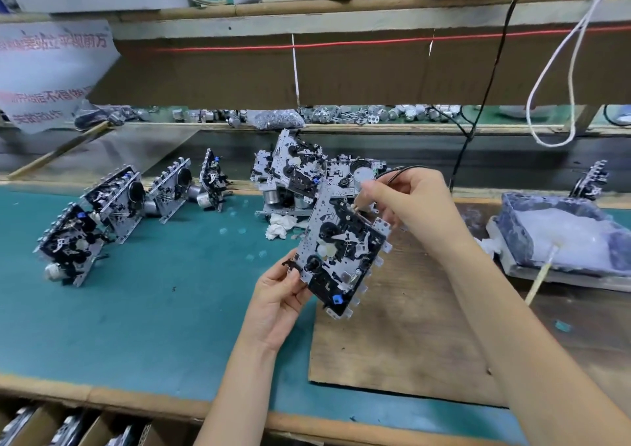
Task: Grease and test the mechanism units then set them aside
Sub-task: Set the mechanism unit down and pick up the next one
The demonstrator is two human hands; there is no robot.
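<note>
The left hand (283, 295) grips the lower left edge of a mechanism unit (341, 254), thumb on its face and fingers curled behind it. It holds the unit tilted in the air, with the black gears and levers facing up. The right hand (409, 200) has its fingers curled and pinches a thin black wire (401, 171) at the unit's upper edge, just beside a round silver motor (362, 176); whether the wire's tip touches the unit cannot be told. The unit hangs over the near left part of a brown board (392, 336), which lies on a green mat (153, 292). Just behind the unit a crumpled white tissue (280, 227) lies on the mat. Beyond the tissue is a heap of units (293, 172) leaning on one another. To the left a row of units (116, 200) stands on edge across the mat. To the right, well apart from the hands, sits a tray (519, 237) wrapped in plastic and holding a white paste, with a pale stick (543, 275) poking out of its near side. One more unit (590, 179) stands behind the tray. A black cable (491, 70) and a white cable (553, 70) hang from above, in front of a wooden shelf (341, 126) strewn with small metal parts.
</note>
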